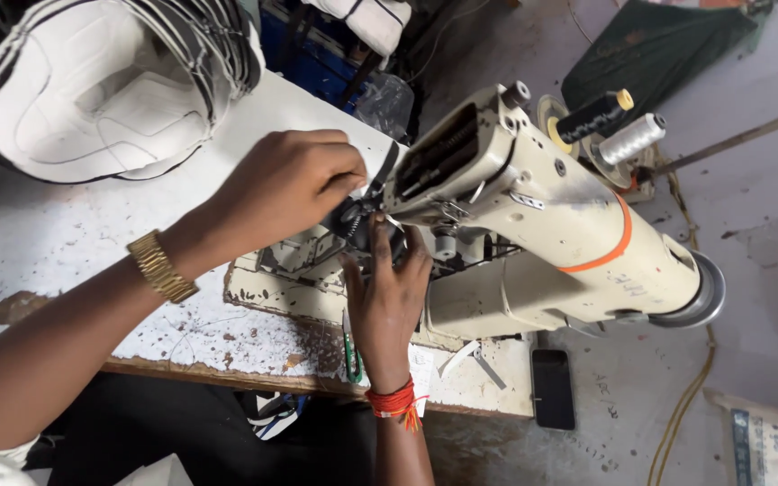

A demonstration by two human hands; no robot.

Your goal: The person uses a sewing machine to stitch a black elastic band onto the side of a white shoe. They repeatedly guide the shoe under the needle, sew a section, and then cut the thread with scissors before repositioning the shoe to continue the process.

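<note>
A worn white worktable [74,234] with chipped paint fills the left and centre of the frame; a stained grey floor [767,207] lies to the right. A cream sewing machine [551,225] with an orange band runs from the centre toward the right edge.

Left hand [285,184]: centre of the frame, fingers curled and pinched on a small dark piece [353,216] at the needle end of the machine. A gold watch [162,266] sits on this wrist.

Right hand [387,292]: just below the left, fingers extended upward and touching the same dark piece from beneath. Whether it grips the piece or only supports it cannot be determined. Red and orange thread bands [395,402] circle this wrist.

The dark piece is at the machine head, between both hands and largely hidden by them.

Surroundings: a stack of white shoe parts with black edges [101,81] at the upper left; a black thread spool [594,115] and a white thread spool [632,137] at the upper right behind the machine; green-handled snips [351,353] on the table near the right wrist; a black phone [553,389] at the lower table edge.
</note>
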